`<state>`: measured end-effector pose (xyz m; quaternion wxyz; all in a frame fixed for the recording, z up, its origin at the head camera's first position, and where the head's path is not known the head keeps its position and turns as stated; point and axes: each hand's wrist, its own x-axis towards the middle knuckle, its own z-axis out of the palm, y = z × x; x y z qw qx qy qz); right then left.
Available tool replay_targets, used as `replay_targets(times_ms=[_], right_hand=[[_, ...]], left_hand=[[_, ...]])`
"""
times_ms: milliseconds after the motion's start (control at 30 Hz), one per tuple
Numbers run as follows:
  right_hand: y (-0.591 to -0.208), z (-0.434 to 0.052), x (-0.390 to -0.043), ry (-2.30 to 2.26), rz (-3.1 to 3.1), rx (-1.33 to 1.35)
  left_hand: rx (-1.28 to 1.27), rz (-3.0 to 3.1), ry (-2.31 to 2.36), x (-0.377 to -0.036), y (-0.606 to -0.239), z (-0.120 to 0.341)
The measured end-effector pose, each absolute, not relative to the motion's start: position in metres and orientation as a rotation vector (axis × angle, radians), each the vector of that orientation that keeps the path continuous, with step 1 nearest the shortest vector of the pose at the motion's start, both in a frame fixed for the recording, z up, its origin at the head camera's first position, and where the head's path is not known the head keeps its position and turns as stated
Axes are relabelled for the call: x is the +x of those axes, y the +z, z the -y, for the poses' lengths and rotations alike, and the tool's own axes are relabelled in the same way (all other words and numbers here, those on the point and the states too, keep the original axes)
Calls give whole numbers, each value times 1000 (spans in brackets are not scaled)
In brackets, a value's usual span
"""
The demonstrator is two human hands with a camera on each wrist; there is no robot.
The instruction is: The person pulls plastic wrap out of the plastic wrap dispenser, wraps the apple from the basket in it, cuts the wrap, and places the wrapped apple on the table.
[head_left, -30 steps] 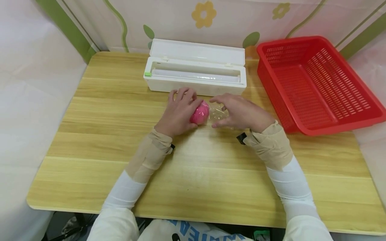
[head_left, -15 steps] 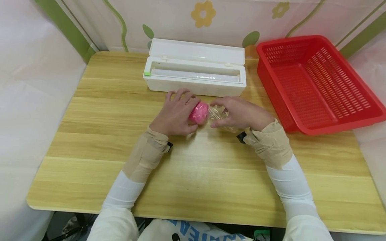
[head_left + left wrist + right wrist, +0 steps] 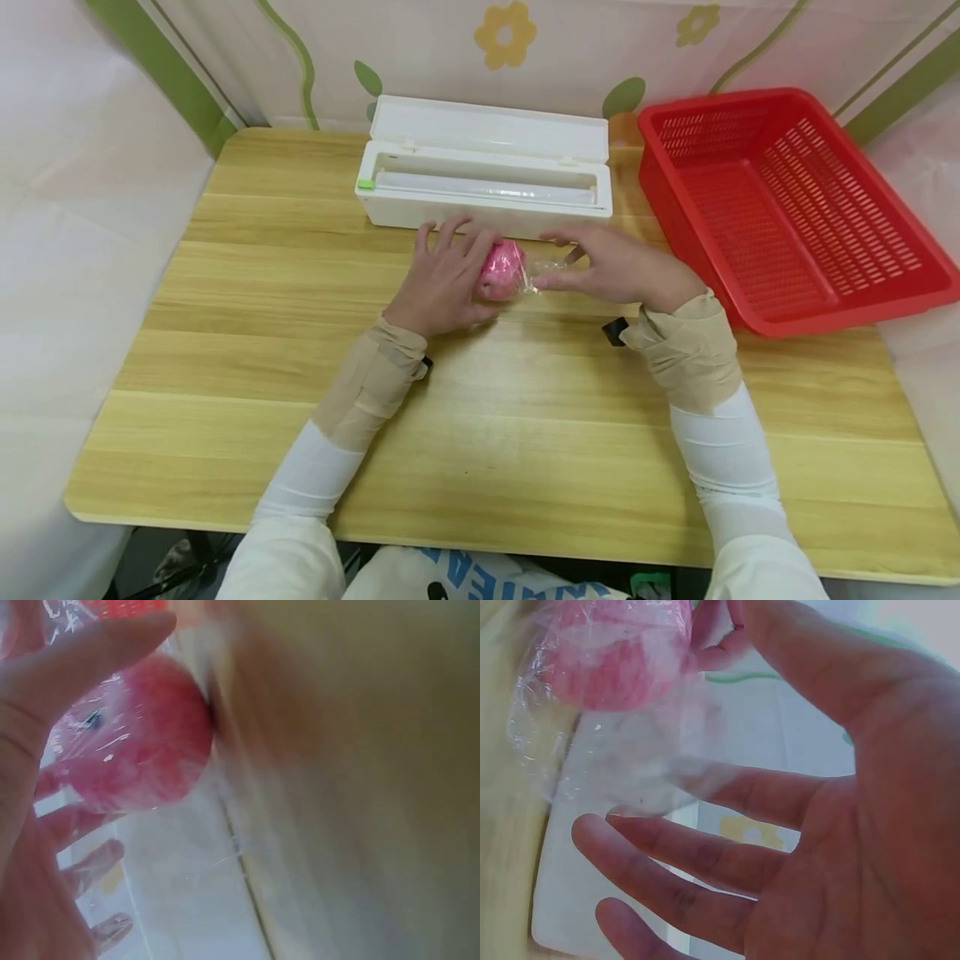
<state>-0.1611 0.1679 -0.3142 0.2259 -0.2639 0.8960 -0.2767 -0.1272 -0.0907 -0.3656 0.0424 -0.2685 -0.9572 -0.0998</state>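
Observation:
A pink ball (image 3: 502,268) wrapped in clear cling film (image 3: 542,271) lies on the wooden table (image 3: 525,433) just in front of the white dispenser. My left hand (image 3: 450,279) grips the ball from the left, fingers curled over it. The left wrist view shows the ball (image 3: 135,746) under shiny film beside my thumb (image 3: 67,667). My right hand (image 3: 600,267) is to the right of the ball and pinches the loose tail of film. In the right wrist view the film (image 3: 622,765) hangs from the ball (image 3: 611,660) across my spread fingers (image 3: 727,862).
An open white cling film dispenser (image 3: 483,187) with its roll inside stands behind the hands. A red slatted basket (image 3: 780,208) sits at the right back of the table. Fabric walls close in the left, back and right sides.
Both hands and the ball have shifted slightly towards the dispenser. My right hand has drawn away to the right, and the crumpled film has been pulled into a narrower tail.

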Motion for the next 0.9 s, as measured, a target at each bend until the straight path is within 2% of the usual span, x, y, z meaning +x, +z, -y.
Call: replay_targets(times_ms=[267, 467, 900], right_hand=[[-308, -175, -162, -740, -2549, -697], [-304, -178, -163, -828, -2576, -650], [-303, -168, -160, -1479, -2680, -407]], left_hand=[[-686, 2872, -317, -127, -369, 83], [-657, 2994, -436, -128, -356, 90], [-586, 3015, -995, -130, -327, 130]])
